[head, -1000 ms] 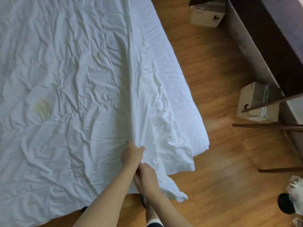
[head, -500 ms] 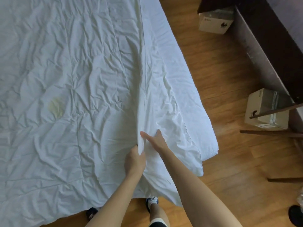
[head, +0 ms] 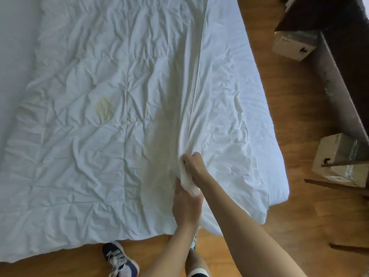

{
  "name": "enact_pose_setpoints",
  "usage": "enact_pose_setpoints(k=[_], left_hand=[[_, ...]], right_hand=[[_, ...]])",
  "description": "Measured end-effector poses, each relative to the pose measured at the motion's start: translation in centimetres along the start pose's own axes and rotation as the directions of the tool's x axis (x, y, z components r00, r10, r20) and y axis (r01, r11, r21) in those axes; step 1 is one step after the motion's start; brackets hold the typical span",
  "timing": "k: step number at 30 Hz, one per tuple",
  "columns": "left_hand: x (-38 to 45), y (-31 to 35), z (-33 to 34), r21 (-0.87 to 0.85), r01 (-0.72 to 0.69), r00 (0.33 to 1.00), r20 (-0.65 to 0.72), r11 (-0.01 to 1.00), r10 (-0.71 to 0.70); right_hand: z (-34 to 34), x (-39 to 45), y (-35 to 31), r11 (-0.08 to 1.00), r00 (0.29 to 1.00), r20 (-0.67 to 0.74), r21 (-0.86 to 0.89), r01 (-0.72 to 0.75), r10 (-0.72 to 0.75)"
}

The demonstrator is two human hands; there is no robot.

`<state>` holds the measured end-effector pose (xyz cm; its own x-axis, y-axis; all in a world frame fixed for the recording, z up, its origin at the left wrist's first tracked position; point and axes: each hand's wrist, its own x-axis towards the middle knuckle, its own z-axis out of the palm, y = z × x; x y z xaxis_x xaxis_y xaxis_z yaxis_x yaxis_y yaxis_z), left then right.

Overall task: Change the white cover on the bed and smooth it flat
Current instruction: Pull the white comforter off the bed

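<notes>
Bed (head: 275,176) fills almost the whole view, and the white cover (head: 99,166) lies spread across it, heavily creased, a yellowish stain (head: 103,110) showing left of centre. Its long axis runs away from the person, from the foot edge by the shoes up towards the far end. A taut ridge (head: 196,76) of fabric follows that same line, straight up from the hands. That ridge looks like the point of the grip: pulled tight lengthwise, so the slack gathers into one line. Beside the bed, on the wooden floor (head: 299,136), sit two cardboard boxes (head: 339,160). Right hand (head: 192,162) clenches the bunched cloth at the ridge's near end; left hand (head: 186,204) grips the same bunch just below, the two touching.
</notes>
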<state>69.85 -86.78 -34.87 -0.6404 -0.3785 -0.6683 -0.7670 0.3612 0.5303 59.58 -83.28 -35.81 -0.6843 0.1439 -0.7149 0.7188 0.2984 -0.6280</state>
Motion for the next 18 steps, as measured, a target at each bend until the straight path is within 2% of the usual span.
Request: enact_pose_setpoints(k=[2, 5, 9, 11, 14, 18], left_hand=[[-0.4, -0.2, -2.5, -0.095, 0.055, 0.991, -0.115, 0.994, -0.066], [-0.8, -1.3, -7.9, -0.246, 0.013, 0.971, -0.227, 0.969, -0.071], [-2.0, -3.4, -18.7, -0.201, -0.107, 0.977, -0.203, 0.974, 0.065], [-2.7, -4.8, -24.6, -0.126, -0.160, 0.973, -0.188, 0.979, 0.135], [-3.6, -7.8, -33.1, -0.036, -0.170, 0.975, -0.150, 0.985, 0.163], [-4.2, -12.6, -43.3, -0.063, -0.158, 0.978, -0.145, 0.985, 0.148]], right_hand=[[1.9, -2.6, -2.2, 0.999, 0.999, 0.039, 0.045, -0.009, 0.007], [6.3, -5.9, -5.3, 0.989, 0.999, 0.005, 0.147, -0.034, 0.033], [12.9, -11.3, -8.4, 0.966, 0.992, -0.075, 0.244, -0.082, 0.103], [16.5, -14.8, -10.0, 0.963, 0.989, -0.108, 0.260, -0.067, 0.098], [23.0, -20.2, -12.7, 0.986, 0.994, -0.104, 0.162, -0.028, 0.045], [31.2, -26.7, -15.6, 0.997, 0.997, -0.055, 0.050, 0.054, -0.051]])
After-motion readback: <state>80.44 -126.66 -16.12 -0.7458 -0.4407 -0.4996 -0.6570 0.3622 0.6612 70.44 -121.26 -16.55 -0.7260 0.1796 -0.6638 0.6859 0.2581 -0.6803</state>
